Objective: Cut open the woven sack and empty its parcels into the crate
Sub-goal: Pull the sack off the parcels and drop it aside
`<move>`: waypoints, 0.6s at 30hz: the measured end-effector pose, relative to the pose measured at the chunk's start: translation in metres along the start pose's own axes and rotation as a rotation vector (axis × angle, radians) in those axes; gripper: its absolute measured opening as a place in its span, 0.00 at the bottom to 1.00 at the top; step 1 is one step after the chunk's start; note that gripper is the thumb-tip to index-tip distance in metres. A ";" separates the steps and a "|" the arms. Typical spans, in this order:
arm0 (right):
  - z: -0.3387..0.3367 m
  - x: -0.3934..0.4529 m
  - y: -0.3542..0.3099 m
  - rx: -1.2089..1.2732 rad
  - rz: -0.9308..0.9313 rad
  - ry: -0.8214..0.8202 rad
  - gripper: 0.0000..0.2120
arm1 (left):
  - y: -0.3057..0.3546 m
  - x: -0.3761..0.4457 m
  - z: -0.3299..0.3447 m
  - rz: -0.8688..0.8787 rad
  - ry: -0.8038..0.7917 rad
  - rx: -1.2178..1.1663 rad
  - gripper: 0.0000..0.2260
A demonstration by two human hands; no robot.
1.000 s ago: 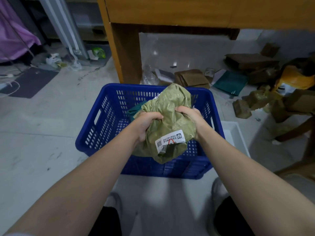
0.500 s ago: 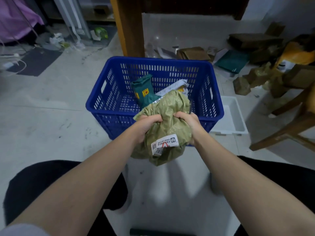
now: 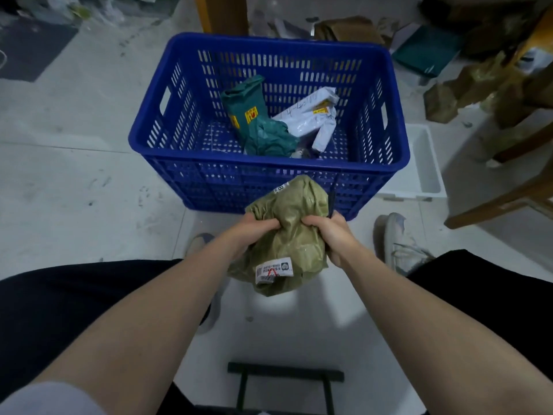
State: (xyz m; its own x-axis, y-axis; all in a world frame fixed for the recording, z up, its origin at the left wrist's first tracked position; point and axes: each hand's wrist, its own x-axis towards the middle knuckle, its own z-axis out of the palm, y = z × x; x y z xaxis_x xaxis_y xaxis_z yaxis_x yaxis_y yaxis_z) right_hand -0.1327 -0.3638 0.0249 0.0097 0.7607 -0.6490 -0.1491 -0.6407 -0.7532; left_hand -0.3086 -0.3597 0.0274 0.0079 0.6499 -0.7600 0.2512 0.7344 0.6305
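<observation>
— Counting stock: what's held?
— One olive woven sack, crumpled, label facing up; left hand and right hand both clenched on it, just short of the crate's near rim.
— Crate contents?
— One blue crate; two parcels: one green, one white. Left half of its floor bare.
— Surroundings?
— Pale scuffed floor, open at left; brown packages piled at right.

Both bare forearms reach forward and converge. The left hand and right hand are clenched, knuckles up, fingers curled inward, close together but apart.
</observation>
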 end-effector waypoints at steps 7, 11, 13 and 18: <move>-0.002 0.045 0.051 0.045 0.172 0.122 0.14 | -0.025 0.054 0.009 0.011 0.135 0.209 0.18; -0.001 0.080 0.070 0.031 0.235 0.204 0.14 | -0.035 0.086 0.007 -0.057 0.154 0.353 0.21; 0.001 0.095 0.076 -0.003 0.246 0.234 0.11 | -0.039 0.103 0.006 -0.083 0.193 0.421 0.26; 0.010 0.125 0.091 -0.125 0.229 0.306 0.18 | -0.041 0.137 0.007 -0.162 0.265 0.453 0.37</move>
State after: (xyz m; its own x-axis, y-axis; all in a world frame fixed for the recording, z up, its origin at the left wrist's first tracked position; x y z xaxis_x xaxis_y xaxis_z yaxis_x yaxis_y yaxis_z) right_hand -0.1551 -0.3260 -0.1239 0.2865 0.5425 -0.7897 -0.0605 -0.8124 -0.5800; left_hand -0.3106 -0.3019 -0.1040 -0.2950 0.6053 -0.7393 0.6206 0.7097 0.3334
